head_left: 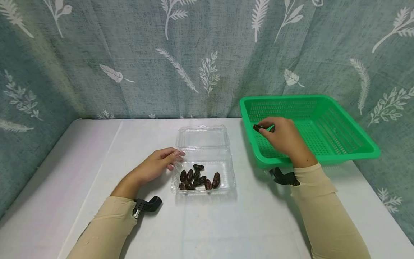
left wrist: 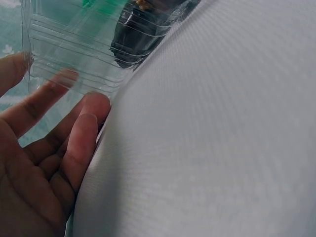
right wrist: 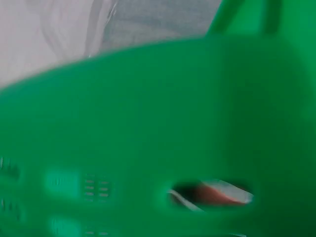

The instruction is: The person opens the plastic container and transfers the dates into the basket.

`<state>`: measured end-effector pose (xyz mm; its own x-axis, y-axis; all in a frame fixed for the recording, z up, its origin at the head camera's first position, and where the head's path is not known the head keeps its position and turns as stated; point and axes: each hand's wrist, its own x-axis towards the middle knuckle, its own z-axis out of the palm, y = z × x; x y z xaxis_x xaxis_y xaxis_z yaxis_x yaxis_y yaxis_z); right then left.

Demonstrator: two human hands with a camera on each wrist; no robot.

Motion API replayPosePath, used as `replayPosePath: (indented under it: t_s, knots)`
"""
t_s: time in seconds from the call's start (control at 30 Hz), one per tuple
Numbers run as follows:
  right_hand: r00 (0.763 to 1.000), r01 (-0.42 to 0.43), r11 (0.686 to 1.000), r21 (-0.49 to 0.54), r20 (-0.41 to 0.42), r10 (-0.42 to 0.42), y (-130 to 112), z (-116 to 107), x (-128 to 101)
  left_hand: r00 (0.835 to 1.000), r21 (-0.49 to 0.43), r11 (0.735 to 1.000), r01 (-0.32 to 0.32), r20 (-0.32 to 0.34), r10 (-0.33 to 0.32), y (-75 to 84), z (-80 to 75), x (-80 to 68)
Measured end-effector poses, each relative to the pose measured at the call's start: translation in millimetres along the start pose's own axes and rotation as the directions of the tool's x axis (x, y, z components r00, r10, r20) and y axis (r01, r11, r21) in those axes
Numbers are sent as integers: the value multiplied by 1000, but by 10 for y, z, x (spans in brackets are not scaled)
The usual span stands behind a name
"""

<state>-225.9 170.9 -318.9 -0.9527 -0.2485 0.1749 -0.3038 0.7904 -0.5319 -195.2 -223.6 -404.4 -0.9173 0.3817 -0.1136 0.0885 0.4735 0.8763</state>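
In the head view my right hand (head_left: 282, 137) is over the left end of a green plastic basket (head_left: 362, 153). Its thumb and fingers pinch a dark brown date (head_left: 257, 127), and another dark bit shows beside the fingers. My left hand (head_left: 156, 163) rests against the left side of a clear plastic clamshell box (head_left: 230, 176), near the hinge. Seen from the left wrist, its loosely extended fingertips (left wrist: 96, 103) touch the ribbed plastic wall. Several wrinkled dates (head_left: 190, 175) lie in the front tray of the box, whose lid (head_left: 203, 137) is folded back.
A white cloth covers the table (head_left: 207, 223). Behind it hangs a grey-green curtain (head_left: 129, 54) with white leaf prints. The basket's green wall (right wrist: 123, 123) fills most of the right wrist view. Black camera mounts (head_left: 147, 204) sit on both wrists.
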Motion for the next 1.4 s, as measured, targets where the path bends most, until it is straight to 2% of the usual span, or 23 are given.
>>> replayPosePath:
  t_s: [0.13, 0.33, 0.53, 0.93, 1.13, 1.4]
  knots:
    - [992, -29, 999, -38, 118, 33, 72, 3, 21, 1000, 0, 1000, -4, -1, 4, 4, 2, -1]
    - [977, -35, 998, -59, 207, 46, 161, 28, 40, 1000, 0, 1000, -13, 5, 13, 5, 10, 16]
    - [967, -11, 996, -85, 254, 32, 194, 41, 56, 1000, 1, 1000, -27, -5, 27, 18, 9, 23]
    - [944, 46, 998, -52, 328, -27, 202, 64, 77, 1000, 5, 1000, -23, -4, 23, 45, -7, 6]
    - [937, 52, 998, -34, 346, -37, 200, 82, 81, 1000, 5, 1000, -21, -5, 21, 26, 0, 0]
    - [927, 21, 999, -44, 376, -3, 187, 88, 84, 1000, 3, 1000, -22, -13, 22, -6, 7, 5]
